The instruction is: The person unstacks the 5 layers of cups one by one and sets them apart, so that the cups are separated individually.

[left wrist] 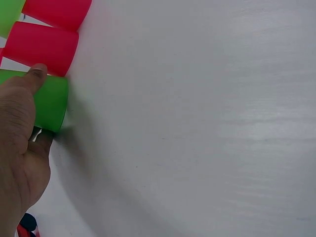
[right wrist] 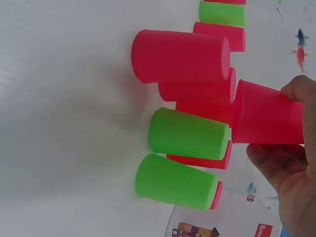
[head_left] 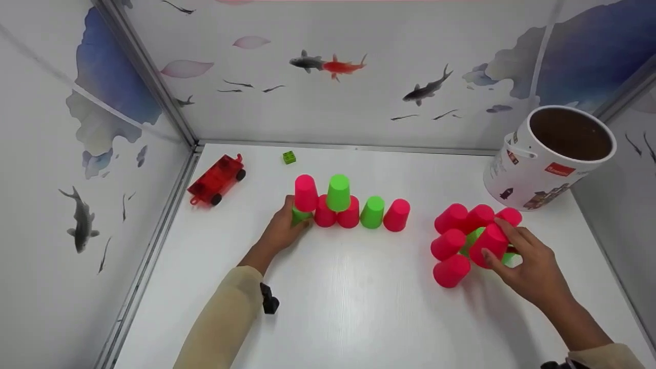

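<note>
L hand (head_left: 288,228), ptly closed, grips grn cup (head_left: 301,216); R hand (head_left: 535,266), ptly closed, holds pink cup (head_left: 488,247) above other cups (head_left: 451,270).

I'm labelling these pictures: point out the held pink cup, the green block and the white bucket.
Held pink cup (right wrist: 264,114): right wrist view, on its side wall.
Green block (head_left: 289,157): head view, on its studded top.
White bucket (head_left: 530,174): head view, on its outer wall.

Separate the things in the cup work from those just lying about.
Part of the job:
green cup, in the left hand
pink cup, in the right hand
other row cups
two upper cups
cups grouped at right

Apparently just lying about:
red toy wagon
small green brick
white bucket
</note>
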`<move>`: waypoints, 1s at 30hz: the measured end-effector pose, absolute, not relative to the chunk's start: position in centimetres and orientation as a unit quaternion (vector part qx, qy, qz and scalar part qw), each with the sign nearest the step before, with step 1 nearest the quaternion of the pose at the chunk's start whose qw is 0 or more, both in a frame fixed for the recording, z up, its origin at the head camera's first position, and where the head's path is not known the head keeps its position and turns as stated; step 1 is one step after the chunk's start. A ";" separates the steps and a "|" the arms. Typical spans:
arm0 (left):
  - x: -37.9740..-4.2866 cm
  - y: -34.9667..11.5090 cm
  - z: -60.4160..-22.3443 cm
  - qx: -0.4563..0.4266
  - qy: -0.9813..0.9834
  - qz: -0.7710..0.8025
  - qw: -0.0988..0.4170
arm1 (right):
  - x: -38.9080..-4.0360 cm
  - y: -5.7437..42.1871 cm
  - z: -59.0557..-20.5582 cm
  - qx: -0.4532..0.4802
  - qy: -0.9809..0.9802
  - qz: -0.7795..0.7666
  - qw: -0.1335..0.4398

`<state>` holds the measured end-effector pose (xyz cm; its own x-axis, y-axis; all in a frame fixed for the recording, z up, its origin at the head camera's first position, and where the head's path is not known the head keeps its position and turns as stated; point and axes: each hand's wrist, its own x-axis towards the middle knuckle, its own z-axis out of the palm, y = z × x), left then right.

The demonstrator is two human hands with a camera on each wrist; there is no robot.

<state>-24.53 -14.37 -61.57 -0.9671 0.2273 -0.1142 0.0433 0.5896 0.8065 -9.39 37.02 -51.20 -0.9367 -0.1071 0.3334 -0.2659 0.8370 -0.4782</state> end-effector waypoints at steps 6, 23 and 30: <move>-24.5 -14.5 -61.7 0.077 0.886 0.447 0.097 | -8.4 37.2 -52.5 0.091 -0.946 0.275 0.148; -24.6 -14.4 -61.7 0.072 0.886 0.447 0.101 | -6.7 37.9 -58.3 0.007 -0.960 0.278 0.041; -24.5 -14.3 -61.6 0.065 0.887 0.444 0.107 | -6.8 37.8 -58.6 0.008 -0.960 0.277 0.044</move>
<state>-24.51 -14.27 -61.56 -0.9688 0.2105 -0.1310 0.0212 0.5967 0.8022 -6.76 37.81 -58.59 -0.9960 0.0096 0.0894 -0.0395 0.8463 -0.5312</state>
